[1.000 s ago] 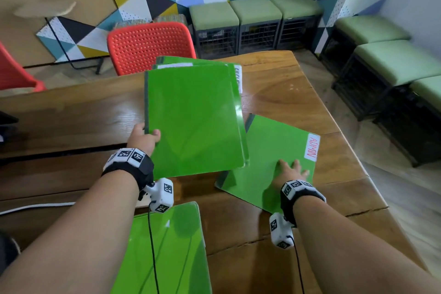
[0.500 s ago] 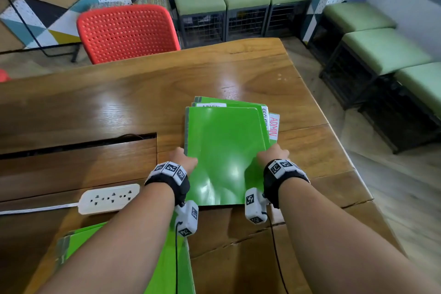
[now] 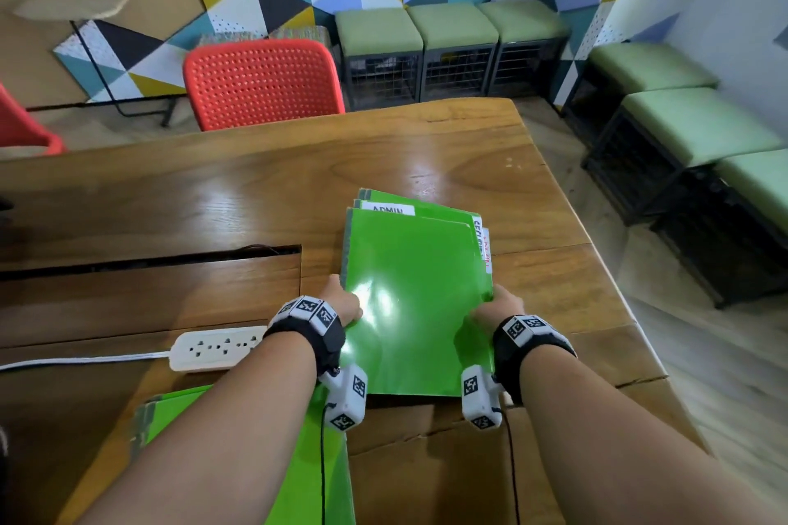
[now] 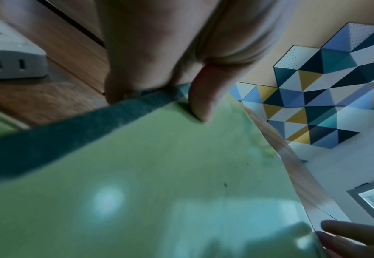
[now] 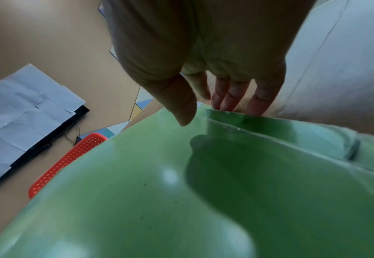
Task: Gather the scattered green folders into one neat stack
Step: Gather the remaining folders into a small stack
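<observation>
Both hands grip the green folder stack (image 3: 420,290) on the worktop (image 3: 256,205): left hand (image 3: 341,303), right hand (image 3: 499,307).

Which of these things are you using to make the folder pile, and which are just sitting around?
Part of the job:
- stack of green folders, gripped by the left hand and the right hand
- loose green folders near the table's front edge, not in the stack yet

Just lying about:
- white power strip
- red chair
- green stools
</observation>
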Tool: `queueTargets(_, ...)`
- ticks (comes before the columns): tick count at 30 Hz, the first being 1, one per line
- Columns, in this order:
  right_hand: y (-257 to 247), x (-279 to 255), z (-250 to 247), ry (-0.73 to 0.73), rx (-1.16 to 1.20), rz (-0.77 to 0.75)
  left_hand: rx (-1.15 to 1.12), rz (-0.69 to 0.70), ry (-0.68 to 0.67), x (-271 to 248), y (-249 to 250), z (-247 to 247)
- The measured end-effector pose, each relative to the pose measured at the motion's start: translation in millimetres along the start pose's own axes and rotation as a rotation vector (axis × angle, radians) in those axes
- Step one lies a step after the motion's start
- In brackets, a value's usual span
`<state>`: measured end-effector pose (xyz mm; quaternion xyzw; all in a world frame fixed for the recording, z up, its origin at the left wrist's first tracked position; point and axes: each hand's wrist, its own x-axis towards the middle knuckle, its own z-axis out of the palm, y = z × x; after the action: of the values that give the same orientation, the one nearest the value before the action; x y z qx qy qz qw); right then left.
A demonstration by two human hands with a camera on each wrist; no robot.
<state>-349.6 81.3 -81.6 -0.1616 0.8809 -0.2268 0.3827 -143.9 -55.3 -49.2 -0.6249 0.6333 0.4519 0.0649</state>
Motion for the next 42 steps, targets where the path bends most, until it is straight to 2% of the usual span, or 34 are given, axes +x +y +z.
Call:
queueTargets(5, 3.7, -23.8, -7.7, -0.053, 0.021, -0.027, -0.136, 0.057, 0.036, -24.3, -4.1, 0.3)
queueTargets(9, -8.1, -45.9, -25.4, -0.063, 0.205, -0.08, -0.164, 0.111, 0.102, -41.8, -9.2, -17.2)
queueTargets(14, -22.0, -70.6, -42.4, 0.076, 0.43, -0.234, -0.262, 0.184, 0.161, -48.0, -23.9, -24.9)
queueTargets(16, -21.8, -81.2, -45.1, 0.116, 0.452, -0.302, -0.321, 0.206, 0.19, -41.1, -33.4, -21.3)
queueTargets(20, -12.9, -94.0, -43.2, 0.139, 0.51, -0.375, -0.346, 0.235, 0.211, -76.0, -32.0, -22.5)
queueTargets(28, 11.4, -106.8, -43.1, 0.085, 0.558, -0.476, -0.611, 0.355, 0.216, -94.9, -41.0, -4.3)
queueTargets(31, 14.1, -105.6, -46.4, 0.084, 0.608, -0.495, -0.584, 0.368, 0.207, -97.6, -39.8, -0.4)
queueTargets(34, 16.3, -109.6, -49.4, 0.071, 0.573, -0.507, -0.52, 0.359, 0.246, -106.6, -38.8, 4.8)
queueTargets(38, 25.9, -111.9, -45.7, 0.084, 0.342, -0.49, -0.323, 0.323, 0.365, -120.5, -43.3, 16.9)
queueTargets(42, 15.9, -122.3, -57.2, 0.164, 0.264, -0.515, -0.335, 0.321, 0.423, -128.7, -38.9, 14.4)
